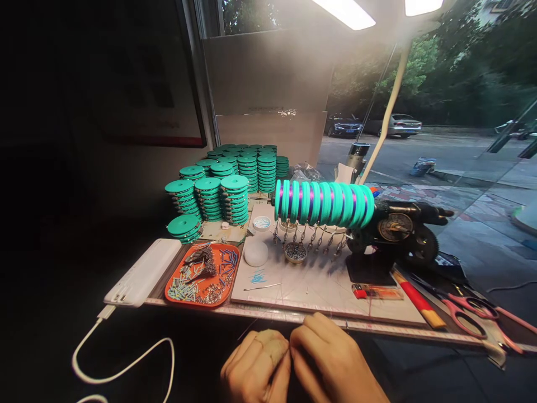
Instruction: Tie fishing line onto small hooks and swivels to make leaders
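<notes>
My left hand (258, 364) and my right hand (325, 355) are side by side just below the front edge of the table. Both are closed, fingertips pressed together and nearly touching each other. A thin dark line shows by the left fingers, but whatever is pinched is too small to make out. Beyond them, a row of green spools (323, 202) wound with purple line sits on the shaft of a black hand-cranked winder (394, 226). Several small metal weights (310, 245) dangle from the spools. A thin needle-like tool (263, 286) lies on the board (293, 296).
An orange tray (235, 282) of small parts and a white power bank (142, 272) lie left. Green spool stacks (235, 196) stand behind. A bowl of metal beads (295, 253) sits mid-board. Right are a lighter (377, 292), a red-and-yellow-handled tool (419, 302) and pink-handled scissors (464, 316).
</notes>
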`<state>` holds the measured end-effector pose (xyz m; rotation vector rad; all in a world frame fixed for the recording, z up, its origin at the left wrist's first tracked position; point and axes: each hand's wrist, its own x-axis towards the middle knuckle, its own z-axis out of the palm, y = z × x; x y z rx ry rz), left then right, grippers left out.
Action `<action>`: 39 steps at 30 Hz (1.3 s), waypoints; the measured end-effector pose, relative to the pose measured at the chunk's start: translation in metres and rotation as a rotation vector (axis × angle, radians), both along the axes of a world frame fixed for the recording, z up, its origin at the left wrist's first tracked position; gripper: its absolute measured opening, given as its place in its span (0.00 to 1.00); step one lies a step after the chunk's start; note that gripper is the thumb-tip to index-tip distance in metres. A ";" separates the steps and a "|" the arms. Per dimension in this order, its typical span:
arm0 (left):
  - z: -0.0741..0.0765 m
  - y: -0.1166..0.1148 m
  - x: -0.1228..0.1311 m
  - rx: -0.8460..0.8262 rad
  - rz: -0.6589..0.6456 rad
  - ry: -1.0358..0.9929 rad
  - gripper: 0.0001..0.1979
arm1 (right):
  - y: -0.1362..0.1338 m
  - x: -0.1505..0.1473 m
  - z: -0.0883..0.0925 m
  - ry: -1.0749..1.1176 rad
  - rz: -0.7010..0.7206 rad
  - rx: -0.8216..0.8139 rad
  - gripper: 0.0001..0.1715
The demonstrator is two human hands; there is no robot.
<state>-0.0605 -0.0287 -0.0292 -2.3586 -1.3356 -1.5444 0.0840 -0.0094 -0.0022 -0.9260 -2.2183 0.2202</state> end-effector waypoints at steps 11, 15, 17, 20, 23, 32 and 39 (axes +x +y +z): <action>-0.003 -0.001 -0.001 -0.064 0.022 -0.031 0.09 | -0.001 0.005 0.000 0.004 -0.010 0.043 0.09; -0.003 -0.002 0.000 -0.054 0.050 -0.013 0.08 | 0.002 0.003 0.000 -0.021 -0.046 0.123 0.15; -0.004 -0.002 0.000 -0.043 0.064 0.003 0.08 | 0.002 0.000 -0.001 -0.035 -0.062 0.161 0.18; -0.006 -0.002 0.000 -0.050 0.084 0.018 0.08 | 0.002 -0.002 -0.003 -0.046 -0.079 0.196 0.19; -0.006 -0.003 0.001 -0.061 0.098 0.024 0.08 | 0.002 -0.003 -0.004 -0.046 -0.094 0.207 0.19; -0.002 -0.004 0.002 -0.065 0.113 0.033 0.07 | 0.002 -0.002 -0.005 -0.021 -0.076 0.199 0.16; -0.002 -0.004 0.002 -0.078 0.106 0.028 0.08 | 0.001 -0.001 -0.004 -0.024 -0.084 0.196 0.17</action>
